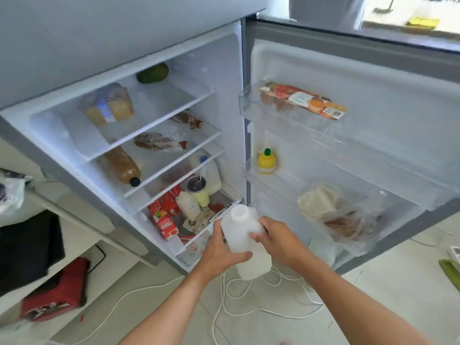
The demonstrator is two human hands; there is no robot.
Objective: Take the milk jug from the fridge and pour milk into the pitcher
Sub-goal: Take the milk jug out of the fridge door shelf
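Observation:
A white translucent plastic jug (242, 230) with an uncapped round mouth is held low in front of the open fridge (224, 70). My left hand (221, 255) wraps its lower left side. My right hand (278, 241) grips its right side near the shoulder. The jug tilts slightly, mouth toward the fridge. A second white jug with a blue cap (211, 170) stands at the back of the bottom shelf. No pitcher can be seen.
The bottom shelf holds red cartons (164, 220), a small white bottle (188, 204) and a lidded tumbler (198, 188). The open door (348, 70) at right carries a yellow lemon bottle (266, 161) and bagged food. A white cord (249, 307) lies on the floor.

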